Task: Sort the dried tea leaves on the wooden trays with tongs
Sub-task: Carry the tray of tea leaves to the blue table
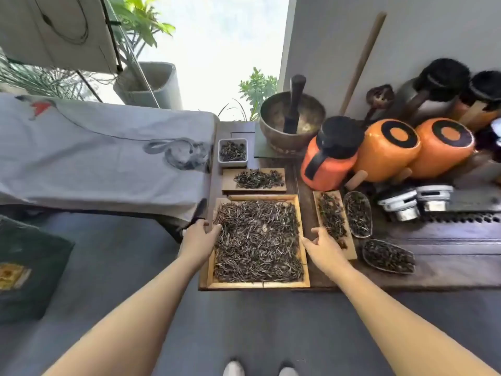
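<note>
A large wooden tray (259, 285) filled with dried tea leaves (257, 240) lies at the near left corner of a dark wooden table (439, 270). My left hand (202, 237) grips the tray's left rim, thumb over the leaves. My right hand (324, 246) is at the right rim with fingers spread, the index fingertip touching the wood. Behind the big tray sits a smaller wooden tray (227, 183) with a thin pile of leaves. A narrow wooden tray (351, 252) of leaves lies to the right. No tongs are visible.
A white dish (232, 164) of leaves stands at the back. Two glass scoops (357, 214) (387, 257) of leaves lie right of the narrow tray. A metal bowl (291, 126), orange jars (387, 150) and metal pieces (414, 202) crowd the right. A cloth-covered bench (95, 158) stands left.
</note>
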The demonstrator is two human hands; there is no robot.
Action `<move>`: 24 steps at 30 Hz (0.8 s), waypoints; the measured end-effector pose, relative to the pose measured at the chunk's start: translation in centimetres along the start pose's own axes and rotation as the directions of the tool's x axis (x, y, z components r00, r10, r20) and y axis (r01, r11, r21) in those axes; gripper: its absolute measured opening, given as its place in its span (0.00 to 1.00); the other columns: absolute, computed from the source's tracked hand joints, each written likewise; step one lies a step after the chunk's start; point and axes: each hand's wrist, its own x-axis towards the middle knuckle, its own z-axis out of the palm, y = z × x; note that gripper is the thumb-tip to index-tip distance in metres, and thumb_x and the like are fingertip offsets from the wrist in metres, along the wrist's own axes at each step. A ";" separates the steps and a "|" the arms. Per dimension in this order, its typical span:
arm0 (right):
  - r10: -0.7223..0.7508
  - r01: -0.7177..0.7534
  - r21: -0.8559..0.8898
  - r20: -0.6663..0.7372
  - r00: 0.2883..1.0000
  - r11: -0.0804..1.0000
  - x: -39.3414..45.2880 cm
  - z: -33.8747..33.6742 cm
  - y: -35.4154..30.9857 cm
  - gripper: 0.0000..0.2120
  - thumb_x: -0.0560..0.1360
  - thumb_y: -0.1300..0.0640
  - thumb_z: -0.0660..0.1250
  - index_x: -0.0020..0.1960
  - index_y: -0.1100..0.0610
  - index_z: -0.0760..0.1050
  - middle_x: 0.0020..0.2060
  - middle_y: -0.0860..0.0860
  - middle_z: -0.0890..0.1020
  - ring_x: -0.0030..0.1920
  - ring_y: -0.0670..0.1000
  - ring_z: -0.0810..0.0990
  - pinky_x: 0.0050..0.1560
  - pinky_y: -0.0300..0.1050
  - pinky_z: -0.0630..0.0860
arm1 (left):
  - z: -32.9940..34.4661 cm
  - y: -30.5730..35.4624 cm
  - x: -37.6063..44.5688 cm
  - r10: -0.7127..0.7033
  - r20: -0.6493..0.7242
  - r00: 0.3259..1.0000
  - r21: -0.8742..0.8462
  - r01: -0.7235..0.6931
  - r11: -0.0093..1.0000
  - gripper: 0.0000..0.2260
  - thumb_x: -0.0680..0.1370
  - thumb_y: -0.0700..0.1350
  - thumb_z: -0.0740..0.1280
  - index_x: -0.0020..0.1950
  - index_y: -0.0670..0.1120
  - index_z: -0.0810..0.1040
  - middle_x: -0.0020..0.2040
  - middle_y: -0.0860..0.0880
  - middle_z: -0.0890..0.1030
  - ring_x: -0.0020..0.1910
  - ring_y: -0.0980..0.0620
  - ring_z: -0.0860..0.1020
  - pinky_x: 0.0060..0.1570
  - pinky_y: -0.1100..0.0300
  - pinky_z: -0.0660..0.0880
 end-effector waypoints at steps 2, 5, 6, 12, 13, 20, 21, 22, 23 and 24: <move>0.037 -0.037 0.032 -0.003 0.999 0.999 0.6 0.6 0.4 0.23 0.78 0.47 0.58 0.69 0.57 0.61 0.63 0.58 0.72 0.62 0.57 0.71 0.59 0.47 0.67 | 0.6 -0.3 0.5 -0.053 -0.014 0.999 -0.036 0.052 0.998 0.23 0.78 0.54 0.61 0.68 0.41 0.70 0.66 0.39 0.74 0.65 0.39 0.70 0.62 0.49 0.70; 0.075 -0.076 0.083 0.010 0.997 0.994 1.4 1.3 0.5 0.24 0.78 0.48 0.57 0.70 0.58 0.61 0.65 0.58 0.72 0.64 0.58 0.70 0.60 0.46 0.66 | 1.5 -0.6 0.9 -0.119 0.013 0.993 -0.066 0.119 0.991 0.23 0.79 0.54 0.60 0.67 0.40 0.70 0.69 0.40 0.72 0.66 0.40 0.70 0.63 0.51 0.67; 0.093 -0.094 0.100 0.010 0.996 0.991 1.5 1.5 0.5 0.24 0.78 0.47 0.57 0.70 0.58 0.61 0.66 0.58 0.71 0.65 0.58 0.70 0.60 0.46 0.66 | 1.8 -0.5 1.0 -0.130 0.017 0.991 -0.077 0.131 0.988 0.22 0.79 0.53 0.59 0.66 0.40 0.72 0.69 0.40 0.72 0.66 0.40 0.71 0.62 0.52 0.67; 0.160 -0.161 0.261 0.024 0.987 0.952 2.5 2.1 0.1 0.24 0.78 0.47 0.56 0.70 0.58 0.62 0.61 0.56 0.75 0.61 0.57 0.73 0.62 0.47 0.68 | 2.8 -0.2 1.4 -0.185 0.038 0.982 -0.221 0.188 0.957 0.19 0.80 0.52 0.59 0.63 0.39 0.74 0.64 0.39 0.76 0.62 0.41 0.73 0.55 0.55 0.67; 0.171 -0.174 0.286 0.033 0.985 0.942 2.6 2.2 0.0 0.23 0.78 0.47 0.56 0.69 0.57 0.62 0.59 0.56 0.76 0.60 0.57 0.74 0.62 0.52 0.70 | 2.9 -0.2 1.4 -0.193 0.038 0.980 -0.249 0.197 0.948 0.18 0.80 0.51 0.58 0.61 0.40 0.75 0.62 0.40 0.76 0.61 0.41 0.73 0.52 0.55 0.66; 0.212 -0.195 0.362 -0.009 0.977 0.912 2.9 2.9 -0.2 0.12 0.78 0.49 0.56 0.54 0.56 0.70 0.38 0.50 0.76 0.38 0.48 0.74 0.33 0.41 0.64 | 3.2 -0.3 2.3 -0.300 0.035 0.953 -0.370 0.292 0.882 0.14 0.81 0.47 0.56 0.51 0.39 0.76 0.53 0.39 0.77 0.53 0.41 0.74 0.48 0.55 0.65; 0.213 -0.192 0.364 -0.018 0.977 0.911 3.0 3.0 -0.1 0.12 0.78 0.49 0.56 0.52 0.56 0.70 0.37 0.50 0.77 0.37 0.49 0.74 0.31 0.41 0.64 | 3.3 -0.3 2.3 -0.299 0.030 0.954 -0.381 0.288 0.878 0.14 0.81 0.47 0.56 0.54 0.38 0.75 0.53 0.40 0.76 0.52 0.41 0.74 0.47 0.56 0.65; 0.216 -0.191 0.362 -0.031 0.976 0.913 3.0 3.1 -0.1 0.11 0.78 0.49 0.56 0.51 0.57 0.70 0.36 0.50 0.76 0.36 0.49 0.74 0.30 0.41 0.63 | 3.4 -0.3 2.2 -0.296 0.026 0.955 -0.390 0.282 0.877 0.13 0.81 0.47 0.56 0.54 0.39 0.74 0.52 0.41 0.76 0.50 0.43 0.73 0.47 0.57 0.64; 0.219 -0.189 0.357 -0.048 0.974 0.915 2.9 3.1 -0.1 0.11 0.78 0.50 0.56 0.50 0.56 0.70 0.35 0.50 0.75 0.34 0.47 0.72 0.29 0.40 0.62 | 3.5 -0.4 2.2 -0.290 0.022 0.957 -0.399 0.274 0.875 0.12 0.81 0.48 0.56 0.52 0.41 0.72 0.50 0.42 0.75 0.48 0.45 0.72 0.46 0.57 0.64; 0.220 -0.185 0.350 -0.063 0.973 0.918 2.9 3.1 -0.1 0.10 0.78 0.50 0.56 0.48 0.56 0.69 0.33 0.49 0.74 0.32 0.46 0.70 0.28 0.40 0.61 | 3.6 -0.4 2.1 -0.289 0.018 0.957 -0.408 0.271 0.872 0.11 0.81 0.48 0.56 0.50 0.42 0.71 0.49 0.43 0.74 0.47 0.46 0.71 0.46 0.57 0.64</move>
